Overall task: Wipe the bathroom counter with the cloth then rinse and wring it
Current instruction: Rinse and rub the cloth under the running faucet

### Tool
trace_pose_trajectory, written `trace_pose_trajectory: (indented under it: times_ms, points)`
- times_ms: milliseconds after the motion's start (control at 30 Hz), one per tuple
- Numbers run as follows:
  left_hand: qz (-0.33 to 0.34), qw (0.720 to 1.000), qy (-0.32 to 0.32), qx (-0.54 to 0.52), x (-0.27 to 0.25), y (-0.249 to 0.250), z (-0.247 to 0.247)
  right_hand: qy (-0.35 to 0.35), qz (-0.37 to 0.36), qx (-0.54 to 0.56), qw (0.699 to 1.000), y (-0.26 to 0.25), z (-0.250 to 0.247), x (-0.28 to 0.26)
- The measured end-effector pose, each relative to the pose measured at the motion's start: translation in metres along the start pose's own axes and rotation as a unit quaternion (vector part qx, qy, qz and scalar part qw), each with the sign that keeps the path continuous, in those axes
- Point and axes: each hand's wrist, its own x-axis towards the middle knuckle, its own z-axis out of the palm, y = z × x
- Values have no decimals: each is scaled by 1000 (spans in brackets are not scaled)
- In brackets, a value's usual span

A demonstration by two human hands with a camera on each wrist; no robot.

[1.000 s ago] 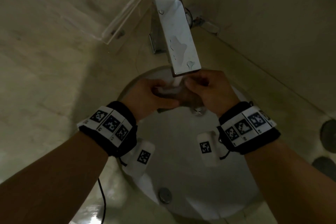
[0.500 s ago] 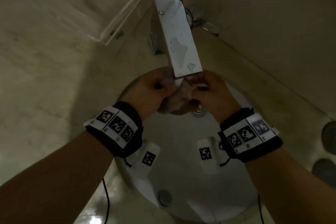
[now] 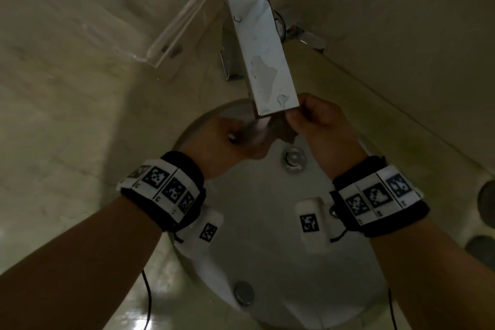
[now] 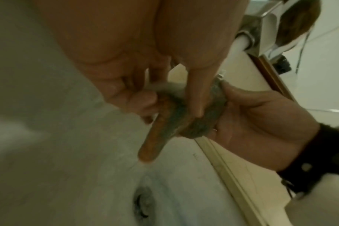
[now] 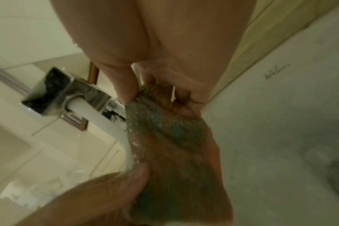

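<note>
A wet, dark cloth with orange and green tones (image 3: 281, 130) (image 4: 199, 119) (image 5: 170, 145) hangs bunched under the flat chrome faucet spout (image 3: 263, 59), where a white stream of water (image 5: 106, 120) runs onto it. My left hand (image 3: 235, 139) (image 4: 137, 97) grips the cloth's left end with curled fingers. The cloth's right end is pinched between the thumb and fingers of my right hand (image 3: 310, 118) (image 5: 145, 94). Both hands are over the white round basin (image 3: 267, 236), just above its drain (image 3: 293, 159).
The beige marble counter (image 3: 67, 128) surrounds the basin. A clear acrylic tray (image 3: 166, 35) stands at the back left of the faucet. Dark round objects (image 3: 486, 198) lie at the right edge. An overflow cap (image 3: 243, 292) sits on the basin's near wall.
Both hands have moved up and apart under the spout, stretching the cloth between them; the right hand has risen beside the spout's tip.
</note>
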Motion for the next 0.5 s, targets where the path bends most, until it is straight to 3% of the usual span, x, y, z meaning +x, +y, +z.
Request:
trace_pose_trajectory:
  times_ms: [133,267,333,500]
  points:
    - [18,993,50,-105,-4,8,1,21,23,7,999,2,3,0]
    - [44,980,76,-180,-9,20,-1,-45,36,-3,998,4,6,-7]
    - [45,981,68,-175,-9,21,0,-54,49,-25,997,10,7,-8]
    - [39,991,23,-125,-12,14,1,21,86,9,996,26,4,-1]
